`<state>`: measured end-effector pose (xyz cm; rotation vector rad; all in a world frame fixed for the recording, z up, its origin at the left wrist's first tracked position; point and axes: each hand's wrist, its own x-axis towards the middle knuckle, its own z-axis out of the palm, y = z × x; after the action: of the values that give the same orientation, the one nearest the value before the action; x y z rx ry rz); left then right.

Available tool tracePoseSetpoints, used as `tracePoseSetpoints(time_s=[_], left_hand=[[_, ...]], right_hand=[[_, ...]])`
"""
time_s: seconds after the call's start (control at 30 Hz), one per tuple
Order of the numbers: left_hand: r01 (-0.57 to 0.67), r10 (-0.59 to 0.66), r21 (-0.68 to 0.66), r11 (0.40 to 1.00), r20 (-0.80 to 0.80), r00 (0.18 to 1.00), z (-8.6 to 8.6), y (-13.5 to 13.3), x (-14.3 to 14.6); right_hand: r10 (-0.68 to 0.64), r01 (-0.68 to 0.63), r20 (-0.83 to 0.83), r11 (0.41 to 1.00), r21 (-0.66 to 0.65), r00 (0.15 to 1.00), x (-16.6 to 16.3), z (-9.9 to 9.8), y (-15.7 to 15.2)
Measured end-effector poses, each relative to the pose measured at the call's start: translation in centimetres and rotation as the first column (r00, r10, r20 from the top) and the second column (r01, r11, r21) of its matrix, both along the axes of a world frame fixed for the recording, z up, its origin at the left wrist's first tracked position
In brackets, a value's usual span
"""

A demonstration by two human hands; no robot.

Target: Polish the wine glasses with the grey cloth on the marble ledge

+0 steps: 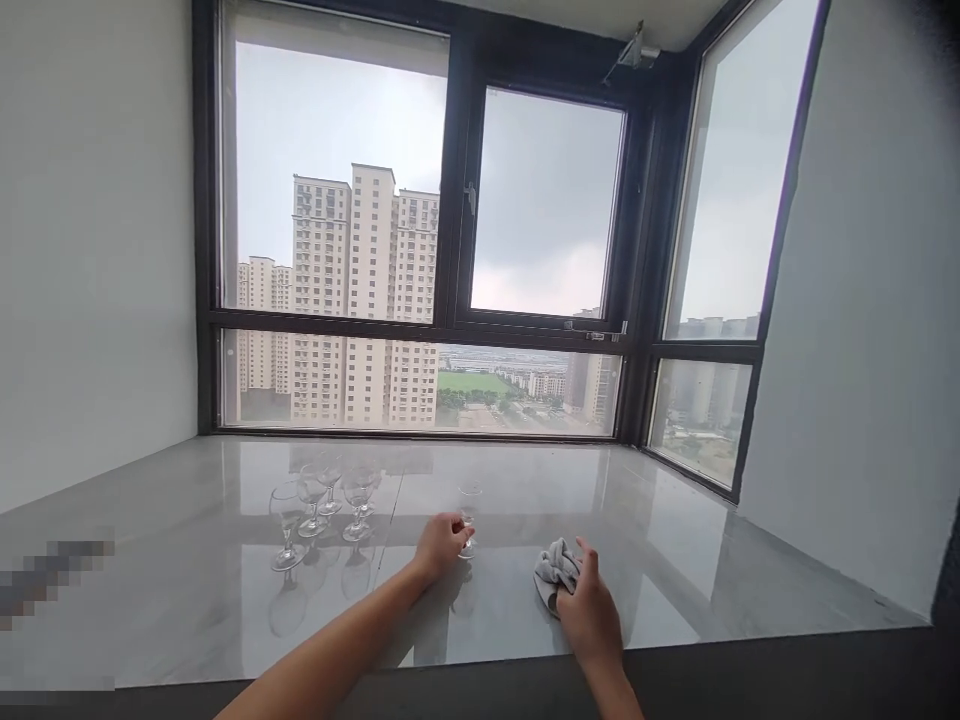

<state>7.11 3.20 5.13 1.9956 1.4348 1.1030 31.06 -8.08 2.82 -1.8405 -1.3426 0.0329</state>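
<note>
My left hand (442,543) is closed around the stem of a small clear wine glass (470,497), which stands upright on or just above the glossy grey window sill (495,620). To its right, my right hand (592,612) grips a crumpled grey cloth (556,566) low over the sill, with one finger pointing up. Part of the cloth is hidden behind the hand. Left of my left hand, several more clear stemmed glasses stand upright in a cluster, among them a nearer glass (286,515) and a rounder glass (358,490).
A dark-framed window (450,250) rises behind the sill, with a side pane (705,400) on the right. White walls border the sill at the left (97,240) and right. The sill's front edge drops off nearest me. A blurred-out patch (52,600) covers the far left.
</note>
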Motion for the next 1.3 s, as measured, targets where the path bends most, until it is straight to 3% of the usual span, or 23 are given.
tracePoseSetpoints(time_s=[0.27,0.43,0.57,0.7,0.77,0.87,0.97,1.1,1.2,1.3], left_hand=[[-0.041,0.037,-0.038,0.998,-0.092,0.995,1.2,5.6,7.6],[-0.038,0.033,-0.044,0.998,-0.11,0.993,1.7,6.1,8.6],[-0.001,0.005,0.045,0.999,-0.099,0.995,2.0,3.0,5.6],[-0.061,0.079,0.231,0.971,-0.072,0.994,2.3,-2.6,-1.1],[-0.127,0.158,0.486,0.865,-0.024,0.987,2.2,-5.2,-5.0],[-0.31,0.305,0.636,0.706,0.122,0.944,1.7,-7.8,-9.8],[-0.517,0.424,0.57,0.639,0.3,0.855,1.2,-7.8,-12.5],[-0.669,0.56,0.29,0.685,0.377,0.738,0.7,-4.3,-14.3],[-0.695,0.644,0.043,0.717,0.339,0.686,0.1,-1.2,-15.0],[-0.64,0.617,-0.02,0.768,0.295,0.73,-0.7,0.3,-15.3]], right_hand=[[-0.023,0.02,0.052,0.998,0.054,0.998,-0.6,-0.4,0.1],[-0.023,0.021,0.025,0.996,0.084,0.999,-0.3,-0.7,0.2],[-0.013,0.011,0.027,0.998,0.058,1.0,-0.3,-0.6,0.1],[0.006,-0.007,0.044,1.0,0.016,0.999,-0.5,-0.4,0.0],[-0.008,0.005,0.055,0.999,0.048,0.998,-0.7,-0.3,0.0],[-0.021,-0.009,0.139,0.977,0.212,0.99,-1.0,-0.3,-0.1],[0.044,-0.13,0.253,0.933,0.335,0.966,-1.1,-0.6,-0.1],[0.156,-0.213,0.251,0.952,0.222,0.955,-1.3,-1.2,0.1],[0.177,-0.203,0.201,0.972,0.118,0.963,-1.3,-1.4,0.4],[0.209,-0.22,0.168,0.974,0.051,0.963,-1.2,-1.2,0.5]])
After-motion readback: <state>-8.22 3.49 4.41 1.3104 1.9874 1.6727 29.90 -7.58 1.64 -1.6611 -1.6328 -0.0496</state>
